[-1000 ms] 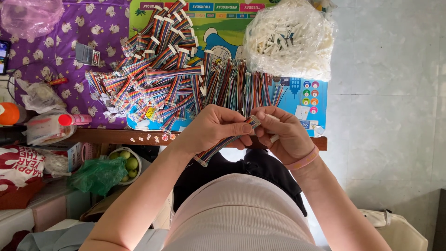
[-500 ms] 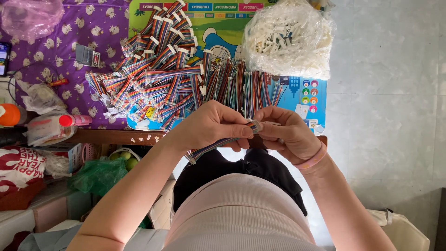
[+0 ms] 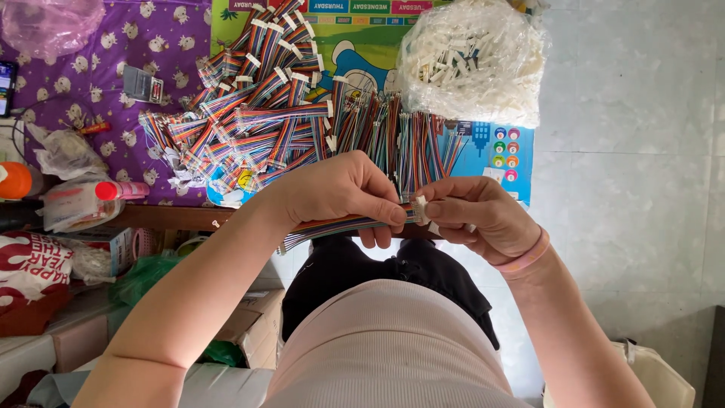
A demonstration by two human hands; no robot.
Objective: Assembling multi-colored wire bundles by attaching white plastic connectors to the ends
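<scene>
My left hand (image 3: 343, 189) grips a flat rainbow ribbon cable (image 3: 332, 225) that trails down to the left below the palm. My right hand (image 3: 476, 219) pinches a small white plastic connector (image 3: 421, 211) at the cable's right end, fingertips of both hands nearly touching. Both hands hover in front of the low table's near edge, above my lap. Just behind them lies a big heap of similar rainbow ribbon cables (image 3: 279, 113) with white ends, spread over a colourful mat (image 3: 483, 147).
A clear plastic bag of white connectors (image 3: 472, 60) sits at the table's far right. A purple patterned cloth (image 3: 75, 75) covers the left, with a phone (image 3: 6, 87), plastic bags and bottles (image 3: 83, 198). Boxes and bags crowd the floor at left; tiled floor lies to the right.
The hands have drawn slightly apart and lower, and the cable now lies more level between them, with the connector at its right end.
</scene>
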